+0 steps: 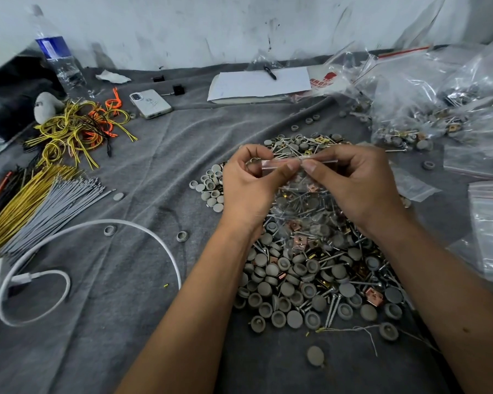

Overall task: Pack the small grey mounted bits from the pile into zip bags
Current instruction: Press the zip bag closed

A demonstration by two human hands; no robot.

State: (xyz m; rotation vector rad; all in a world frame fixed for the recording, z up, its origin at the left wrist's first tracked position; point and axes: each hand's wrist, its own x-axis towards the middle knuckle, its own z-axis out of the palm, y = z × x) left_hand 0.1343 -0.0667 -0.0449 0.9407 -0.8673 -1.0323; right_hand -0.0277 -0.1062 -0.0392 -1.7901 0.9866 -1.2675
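Centre frame, left hand and right hand pinch the filled zip bag by its top edge above the pile; red print on the upper-right white bag is unreadable.

bare cloth left, filled bags crowding right

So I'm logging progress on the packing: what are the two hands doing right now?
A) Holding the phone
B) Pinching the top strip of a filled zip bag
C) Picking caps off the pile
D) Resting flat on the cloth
B: the left hand and right hand pinch the seal strip of a clear zip bag holding screws and clips, above the pile.
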